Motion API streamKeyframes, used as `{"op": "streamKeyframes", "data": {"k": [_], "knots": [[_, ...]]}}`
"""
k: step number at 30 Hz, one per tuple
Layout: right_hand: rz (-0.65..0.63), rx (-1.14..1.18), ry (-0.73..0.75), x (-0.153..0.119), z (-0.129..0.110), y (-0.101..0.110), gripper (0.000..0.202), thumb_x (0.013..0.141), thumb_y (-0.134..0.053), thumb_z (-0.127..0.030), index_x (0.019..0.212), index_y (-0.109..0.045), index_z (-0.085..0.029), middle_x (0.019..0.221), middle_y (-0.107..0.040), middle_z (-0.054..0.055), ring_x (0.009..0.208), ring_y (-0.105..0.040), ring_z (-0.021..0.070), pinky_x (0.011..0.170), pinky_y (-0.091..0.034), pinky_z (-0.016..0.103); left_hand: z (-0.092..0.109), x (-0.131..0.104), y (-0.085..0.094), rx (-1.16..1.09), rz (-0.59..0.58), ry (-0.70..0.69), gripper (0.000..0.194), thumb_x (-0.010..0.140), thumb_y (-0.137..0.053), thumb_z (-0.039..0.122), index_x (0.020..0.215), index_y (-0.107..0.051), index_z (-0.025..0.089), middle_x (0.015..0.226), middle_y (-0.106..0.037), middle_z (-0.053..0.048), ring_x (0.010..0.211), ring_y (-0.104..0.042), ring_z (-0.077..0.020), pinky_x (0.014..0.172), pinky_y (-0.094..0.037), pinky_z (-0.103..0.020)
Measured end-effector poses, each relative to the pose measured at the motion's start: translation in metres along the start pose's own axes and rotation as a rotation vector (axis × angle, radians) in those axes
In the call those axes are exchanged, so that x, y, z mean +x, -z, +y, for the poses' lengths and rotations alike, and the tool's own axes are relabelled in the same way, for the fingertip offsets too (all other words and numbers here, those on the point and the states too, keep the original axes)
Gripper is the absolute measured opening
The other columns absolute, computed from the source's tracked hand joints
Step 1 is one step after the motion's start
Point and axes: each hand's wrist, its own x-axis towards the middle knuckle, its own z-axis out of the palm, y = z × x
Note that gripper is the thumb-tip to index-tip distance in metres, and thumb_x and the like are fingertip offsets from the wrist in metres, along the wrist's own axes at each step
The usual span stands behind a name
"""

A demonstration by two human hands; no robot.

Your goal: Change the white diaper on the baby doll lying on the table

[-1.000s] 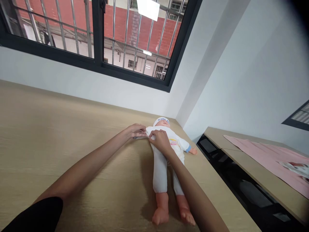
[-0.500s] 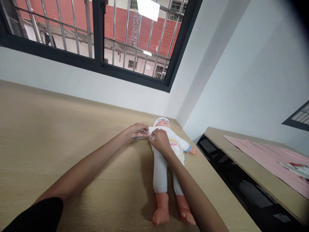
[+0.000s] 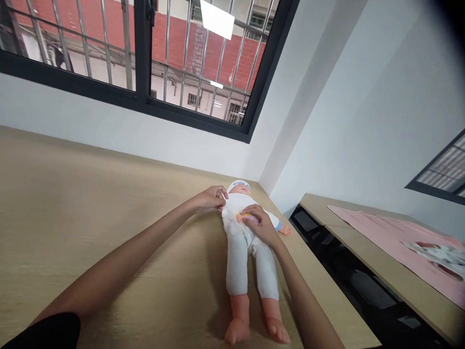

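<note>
A baby doll (image 3: 238,261) lies on its back on the wooden table, head toward the window and bare feet toward me. It wears a white cap (image 3: 239,184) with blue lettering, a white shirt (image 3: 238,203) with blue cuffs and a coloured print, and white trousers. My left hand (image 3: 213,198) is closed, its bent fingers pinching the shirt near the doll's shoulder and hiding the arm on that side. Over the belly, my right hand (image 3: 260,224) has its thumb and fingers curled on the shirt's printed front; the print is partly covered.
The wooden table (image 3: 109,203) meets the wall below a barred, dark-framed window (image 3: 196,63). Beyond the table's right edge is a dark gap with black panels (image 3: 363,286). Across it, a second table (image 3: 312,206) bears a pink cloth (image 3: 370,232) with a printed picture.
My right hand has moved right, from beside the left hand to the shirt's printed front. My left hand has closed its fingers near the doll's shoulder. The view has shifted slightly.
</note>
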Motion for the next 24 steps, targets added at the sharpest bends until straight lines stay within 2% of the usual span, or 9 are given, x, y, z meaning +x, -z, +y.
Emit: {"op": "streamKeyframes", "data": {"k": [5,10,16,20,24], "knots": [[-0.045,-0.088,0.025,-0.003,0.005,-0.005,0.021,0.082,-0.057,-0.029,0.102,-0.065,-0.026,0.102,-0.057,0.004,0.103,-0.05,0.0187,0.095,-0.037,0.037,0.012,-0.011,-0.009,0.082,-0.085,-0.01,0.017,0.061,-0.051,0.009,0.075,-0.049,0.017,0.057,-0.052,0.005,0.054,-0.052,-0.0087,0.056,-0.04,-0.019],[0.017,-0.195,-0.028,-0.004,0.012,-0.006,0.024,0.081,-0.059,-0.033,0.103,-0.065,-0.028,0.109,-0.054,0.005,0.106,-0.048,0.0196,0.096,-0.037,0.038,0.018,-0.018,-0.019,0.154,-0.198,-0.117,0.015,0.063,-0.054,0.015,0.077,-0.05,0.018,0.066,-0.054,0.003,0.061,-0.052,-0.0101,0.058,-0.038,-0.02],[0.002,-0.27,0.003,-0.005,0.008,-0.01,0.025,0.08,-0.059,-0.031,0.104,-0.064,-0.028,0.108,-0.054,0.004,0.105,-0.048,0.0203,0.093,-0.037,0.038,0.009,-0.011,-0.037,0.181,-0.024,-0.192,0.012,0.066,-0.054,0.02,0.076,-0.048,0.018,0.071,-0.051,0.001,0.066,-0.051,-0.0109,0.059,-0.038,-0.02],[-0.002,-0.282,0.022,-0.005,0.004,-0.011,0.025,0.079,-0.058,-0.029,0.103,-0.061,-0.024,0.106,-0.057,0.005,0.102,-0.048,0.0213,0.09,-0.038,0.037,-0.006,-0.003,-0.054,0.246,0.015,-0.293,0.009,0.069,-0.051,0.021,0.077,-0.048,0.018,0.076,-0.052,0.0,0.071,-0.05,-0.0119,0.062,-0.038,-0.021],[0.018,-0.165,0.017,-0.007,0.002,-0.008,0.029,0.079,-0.058,-0.031,0.107,-0.055,-0.022,0.107,-0.057,0.005,0.103,-0.048,0.0208,0.092,-0.037,0.036,-0.018,-0.003,-0.066,0.339,0.05,-0.343,0.007,0.077,-0.047,0.025,0.078,-0.047,0.019,0.076,-0.053,0.0,0.072,-0.05,-0.0129,0.067,-0.04,-0.023]]}}
